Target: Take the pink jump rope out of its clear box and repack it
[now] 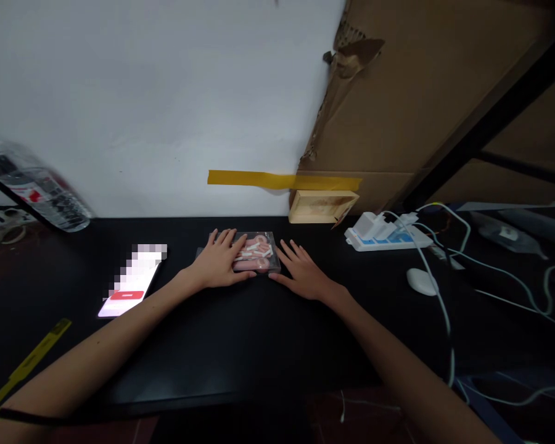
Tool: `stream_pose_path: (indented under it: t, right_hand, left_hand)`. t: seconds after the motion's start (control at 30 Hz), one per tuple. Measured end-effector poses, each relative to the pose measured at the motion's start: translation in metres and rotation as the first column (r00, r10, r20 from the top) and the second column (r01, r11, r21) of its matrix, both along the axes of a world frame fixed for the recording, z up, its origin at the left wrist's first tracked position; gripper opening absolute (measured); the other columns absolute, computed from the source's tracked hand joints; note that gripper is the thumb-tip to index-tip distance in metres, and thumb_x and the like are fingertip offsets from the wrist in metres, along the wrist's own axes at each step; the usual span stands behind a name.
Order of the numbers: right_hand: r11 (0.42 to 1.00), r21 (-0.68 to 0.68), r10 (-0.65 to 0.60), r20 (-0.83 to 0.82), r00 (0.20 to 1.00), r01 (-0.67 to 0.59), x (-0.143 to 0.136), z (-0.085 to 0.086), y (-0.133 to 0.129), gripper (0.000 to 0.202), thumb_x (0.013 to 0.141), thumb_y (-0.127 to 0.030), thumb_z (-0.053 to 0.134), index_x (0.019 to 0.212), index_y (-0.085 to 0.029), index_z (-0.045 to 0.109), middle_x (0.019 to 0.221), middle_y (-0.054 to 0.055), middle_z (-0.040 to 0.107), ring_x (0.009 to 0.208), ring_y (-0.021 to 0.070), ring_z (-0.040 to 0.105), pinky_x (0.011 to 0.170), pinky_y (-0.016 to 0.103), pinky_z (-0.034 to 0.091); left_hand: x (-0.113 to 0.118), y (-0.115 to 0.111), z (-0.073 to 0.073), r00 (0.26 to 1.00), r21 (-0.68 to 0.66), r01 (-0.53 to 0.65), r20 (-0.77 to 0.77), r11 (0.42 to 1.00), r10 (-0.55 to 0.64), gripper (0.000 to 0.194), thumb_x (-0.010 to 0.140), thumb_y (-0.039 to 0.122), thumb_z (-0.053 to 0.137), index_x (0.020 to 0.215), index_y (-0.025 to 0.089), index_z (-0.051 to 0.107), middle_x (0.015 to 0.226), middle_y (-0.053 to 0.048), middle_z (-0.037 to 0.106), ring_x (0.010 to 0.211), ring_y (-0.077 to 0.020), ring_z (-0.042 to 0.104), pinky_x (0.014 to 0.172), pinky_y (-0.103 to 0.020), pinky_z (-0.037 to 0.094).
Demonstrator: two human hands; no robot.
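A clear plastic box point(254, 254) with pink and white pieces inside lies flat on the black table. My left hand point(219, 259) rests palm down over its left part, fingers spread, and covers that side from sight. Just off the box's right edge, my right hand point(303, 270) lies flat with its fingers apart; its thumb and fingertips come close to the box, and I cannot tell whether they touch it. What the pink pieces are is too small to make out.
Left of my hands lies a lit phone point(132, 287), with a plastic water bottle point(46, 194) beyond it. At the back stands a small wooden tray point(321, 206). On the right are a power strip point(388, 237), a white mouse point(422, 282) and loose white cables point(437, 280).
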State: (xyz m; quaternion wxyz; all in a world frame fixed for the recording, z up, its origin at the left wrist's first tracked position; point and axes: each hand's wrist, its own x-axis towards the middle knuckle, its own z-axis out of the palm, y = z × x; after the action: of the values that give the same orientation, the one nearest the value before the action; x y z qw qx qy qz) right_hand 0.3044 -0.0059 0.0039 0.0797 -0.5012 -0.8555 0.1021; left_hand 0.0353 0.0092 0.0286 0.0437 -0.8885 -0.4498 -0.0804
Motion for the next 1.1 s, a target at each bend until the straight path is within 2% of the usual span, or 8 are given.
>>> stream_pose_path:
  t: [0.17, 0.3, 0.47, 0.6, 0.7, 0.87, 1.0, 1.1]
  right_hand:
    - [1.000, -0.010, 0.010, 0.040, 0.999, -0.010, 0.001, 0.003, 0.000, 0.093, 0.091, -0.078, 0.028, 0.159, -0.014, 0.023, 0.164, 0.019, 0.020, 0.151, 0.0403, 0.012, 0.121, 0.058, 0.019]
    - [1.000, 0.019, 0.010, 0.029, 1.000, -0.010, 0.007, 0.001, 0.005, 0.082, 0.095, -0.072, 0.029, 0.158, -0.020, 0.029, 0.163, 0.014, 0.026, 0.151, 0.0379, 0.015, 0.121, 0.056, 0.023]
    - [0.990, 0.126, -0.063, -0.039, 0.997, 0.068, 0.021, -0.006, 0.017, 0.068, 0.102, -0.058, 0.022, 0.149, -0.014, 0.046, 0.154, 0.014, 0.046, 0.149, 0.0326, 0.030, 0.121, 0.052, 0.026]
    - [0.982, 0.161, -0.078, -0.109, 0.991, 0.095, 0.026, -0.011, 0.022, 0.063, 0.102, -0.053, 0.029, 0.145, -0.013, 0.051, 0.148, 0.015, 0.052, 0.145, 0.0321, 0.038, 0.120, 0.053, 0.031]
    - [0.992, 0.126, -0.004, -0.164, 0.987, 0.025, 0.027, -0.013, 0.023, 0.061, 0.101, -0.051, 0.032, 0.148, -0.015, 0.047, 0.151, 0.013, 0.050, 0.146, 0.0318, 0.037, 0.119, 0.055, 0.031]
    - [0.998, 0.059, 0.029, -0.164, 0.986, -0.020, 0.031, -0.014, 0.026, 0.060, 0.101, -0.046, 0.033, 0.154, -0.017, 0.038, 0.158, 0.012, 0.040, 0.150, 0.0309, 0.028, 0.122, 0.054, 0.027]
    - [1.000, 0.015, 0.017, -0.072, 0.997, -0.016, 0.035, -0.014, 0.027, 0.062, 0.102, -0.049, 0.031, 0.158, -0.023, 0.028, 0.163, 0.009, 0.028, 0.152, 0.0335, 0.018, 0.121, 0.060, 0.021]
    - [1.000, -0.003, 0.017, -0.016, 1.000, -0.017, 0.036, -0.011, 0.026, 0.063, 0.102, -0.053, 0.027, 0.159, -0.025, 0.024, 0.165, 0.009, 0.021, 0.153, 0.0342, 0.013, 0.121, 0.059, 0.018]
  left_hand:
    - [0.001, -0.001, 0.003, 1.000, -0.035, -0.012, -0.025, 0.999, 0.011, 0.096, 0.086, 0.078, 0.044, 0.153, 0.011, 0.030, 0.155, -0.025, 0.034, 0.145, -0.0417, 0.028, 0.118, -0.059, 0.015]
    - [0.000, -0.002, 0.011, 0.999, -0.060, -0.014, -0.049, 0.998, 0.011, 0.077, 0.097, 0.065, 0.030, 0.152, 0.012, 0.031, 0.155, -0.023, 0.037, 0.145, -0.0401, 0.030, 0.115, -0.058, 0.021]
    - [0.001, -0.010, 0.026, 0.999, -0.141, -0.023, -0.037, 0.990, 0.018, 0.058, 0.100, 0.053, 0.030, 0.146, 0.018, 0.043, 0.136, -0.018, 0.057, 0.114, -0.0353, 0.061, 0.094, -0.048, 0.046]
    - [0.005, -0.015, 0.032, 0.996, -0.238, -0.051, 0.057, 0.970, 0.067, 0.051, 0.101, 0.043, 0.030, 0.141, 0.016, 0.049, 0.121, -0.017, 0.064, 0.097, -0.0304, 0.069, 0.080, -0.041, 0.053]
    - [0.005, -0.012, 0.031, 0.974, -0.284, 0.015, 0.222, 0.959, 0.050, 0.043, 0.098, 0.025, 0.032, 0.131, 0.017, 0.058, 0.112, -0.011, 0.070, 0.092, -0.0240, 0.071, 0.081, -0.036, 0.053]
    - [0.002, 0.000, 0.010, 0.941, -0.265, 0.002, 0.327, 0.964, 0.088, 0.045, 0.096, 0.024, 0.035, 0.136, 0.015, 0.052, 0.112, -0.012, 0.072, 0.099, -0.0249, 0.070, 0.087, -0.038, 0.054]
    - [0.001, 0.004, -0.023, 0.976, -0.124, -0.078, 0.193, 0.989, 0.101, 0.053, 0.094, 0.030, 0.038, 0.142, 0.010, 0.045, 0.147, -0.019, 0.050, 0.140, -0.0335, 0.041, 0.112, -0.051, 0.036]
    - [0.001, 0.005, -0.042, 0.985, -0.105, -0.102, 0.128, 0.989, 0.115, 0.058, 0.098, 0.031, 0.031, 0.150, 0.008, 0.035, 0.158, -0.018, 0.034, 0.149, -0.0331, 0.024, 0.118, -0.052, 0.025]
